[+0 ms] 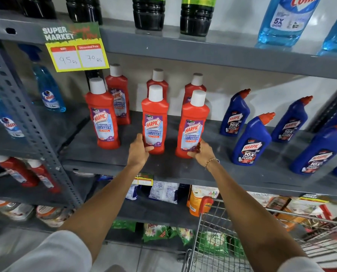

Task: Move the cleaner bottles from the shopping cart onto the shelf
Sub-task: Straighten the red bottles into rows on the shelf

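Two red Harpic bathroom cleaner bottles with white caps stand upright on the grey middle shelf [108, 152]. My left hand [139, 151] grips the base of the middle bottle [154, 118]. My right hand [202, 152], with a thin bracelet on the wrist, grips the base of the right bottle [192, 126]. A third front-row red bottle [102, 116] stands to the left, untouched. Three more red bottles stand behind them, one of them at the left [117, 93]. The wire shopping cart [208, 228] is at lower right; what it holds cannot be told.
Several blue Harpic bottles, the nearest one [251, 142], stand to the right on the same shelf. A yellow price tag [76, 54] hangs from the upper shelf, with dark bottles and blue glass cleaner [287, 20] above. Blue spray bottles stand left; packets fill the lower shelves.
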